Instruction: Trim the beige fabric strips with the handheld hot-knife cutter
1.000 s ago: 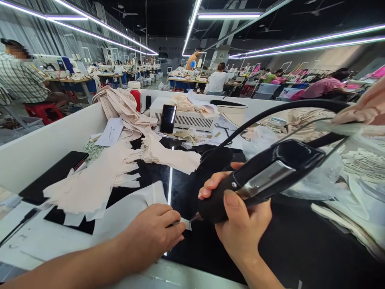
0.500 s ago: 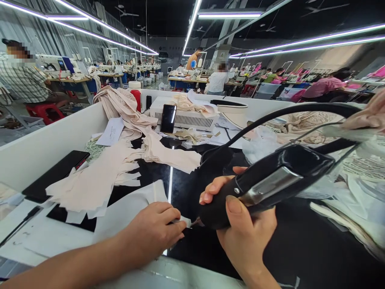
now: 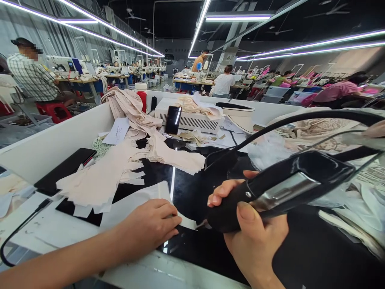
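Note:
My right hand (image 3: 255, 233) is wrapped round a black hand-held cutting tool (image 3: 279, 188) with a metal plate on its side and a thick black cable (image 3: 300, 118) arching up to the right. The tool's tip touches a pale fabric piece (image 3: 141, 198) lying on the black glossy worktop (image 3: 186, 192). My left hand (image 3: 150, 226) lies on that fabric piece, fingers curled and pressing its edge close to the tool tip. A pile of beige cut fabric pieces (image 3: 99, 180) lies to the left.
A black phone (image 3: 64, 170) lies at the left wall of the white bench. Another phone (image 3: 173, 119) leans on a white box (image 3: 192, 118). Beige garments (image 3: 126, 106) are heaped behind. Lace and plastic bags (image 3: 345, 176) crowd the right. A person in a checked shirt (image 3: 30, 78) sits at the far left.
The view has shifted slightly, so everything sits a little further right. My left hand has slid a bit along the fabric edge; the tool stays at the fabric.

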`<state>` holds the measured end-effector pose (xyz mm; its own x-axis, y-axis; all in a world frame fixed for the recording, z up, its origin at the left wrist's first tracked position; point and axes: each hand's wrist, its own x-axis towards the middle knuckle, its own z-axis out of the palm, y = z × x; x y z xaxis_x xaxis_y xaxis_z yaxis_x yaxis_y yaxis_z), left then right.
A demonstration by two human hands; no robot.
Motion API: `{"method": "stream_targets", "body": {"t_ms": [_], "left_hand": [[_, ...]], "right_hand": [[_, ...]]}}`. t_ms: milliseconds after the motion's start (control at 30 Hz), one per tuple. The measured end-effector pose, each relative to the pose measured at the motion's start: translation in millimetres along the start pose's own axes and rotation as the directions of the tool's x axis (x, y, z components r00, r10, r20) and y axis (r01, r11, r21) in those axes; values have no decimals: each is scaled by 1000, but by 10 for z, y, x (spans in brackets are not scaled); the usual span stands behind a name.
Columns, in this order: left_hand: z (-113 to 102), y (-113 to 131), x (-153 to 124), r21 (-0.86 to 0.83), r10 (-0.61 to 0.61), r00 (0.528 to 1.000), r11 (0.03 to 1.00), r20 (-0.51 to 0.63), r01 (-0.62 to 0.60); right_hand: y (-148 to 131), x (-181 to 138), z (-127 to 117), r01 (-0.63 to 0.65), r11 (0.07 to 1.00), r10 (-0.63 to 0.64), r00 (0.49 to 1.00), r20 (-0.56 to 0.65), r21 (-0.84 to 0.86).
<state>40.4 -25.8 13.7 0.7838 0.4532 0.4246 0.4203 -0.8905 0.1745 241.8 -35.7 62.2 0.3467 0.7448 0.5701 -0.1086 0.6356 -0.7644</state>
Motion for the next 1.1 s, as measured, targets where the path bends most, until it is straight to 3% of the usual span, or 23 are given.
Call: {"method": "stream_targets", "body": {"t_ms": [233,433,700,1100], "left_hand": [[79,-28,-63,-48,9,999,999,-54,-12],[162,-2,-43,50,40,996,998,-77,-36],[216,-9,-12,121,101,985,989,-141,-84],[200,13,-27,76,59,992,996,-116,-50]], "right_hand": [[-50,44,9,-4,1000,4,1000,-8,15],[-70,133,139,-23,999,25,999,-31,47],[107,113,266,-6,999,6,1000,-13,46],[32,125,214,-11,1000,11,999,-42,2]]}}
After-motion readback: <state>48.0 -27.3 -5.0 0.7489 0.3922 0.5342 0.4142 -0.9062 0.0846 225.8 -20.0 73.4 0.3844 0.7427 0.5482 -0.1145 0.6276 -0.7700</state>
